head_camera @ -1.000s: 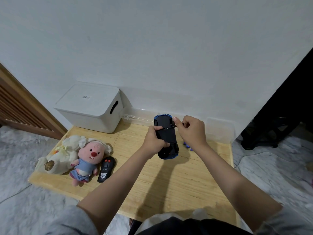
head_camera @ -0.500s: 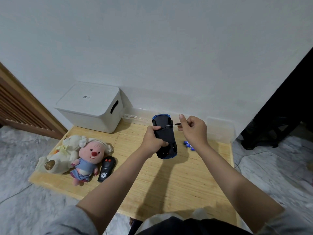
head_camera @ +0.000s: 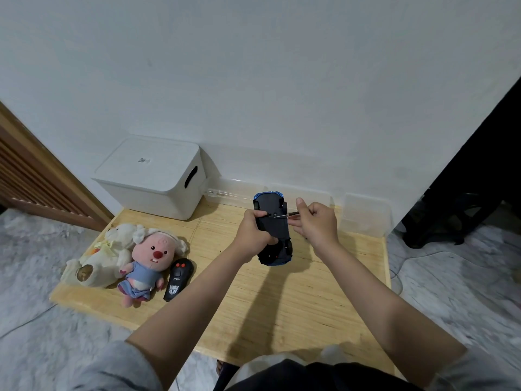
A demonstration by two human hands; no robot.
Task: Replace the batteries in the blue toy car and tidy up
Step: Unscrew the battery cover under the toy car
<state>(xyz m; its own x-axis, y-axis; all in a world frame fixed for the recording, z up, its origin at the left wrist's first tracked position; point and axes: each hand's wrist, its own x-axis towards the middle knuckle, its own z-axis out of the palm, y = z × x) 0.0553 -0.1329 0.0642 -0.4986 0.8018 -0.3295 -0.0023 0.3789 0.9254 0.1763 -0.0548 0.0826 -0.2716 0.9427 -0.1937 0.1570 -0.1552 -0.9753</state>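
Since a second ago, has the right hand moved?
Yes. The right hand has drawn rightward from the upturned blue toy car, toward the clear plastic container.

Wooden table (head_camera: pixel 282 300) under plush toys (head_camera: pixel 127 255)
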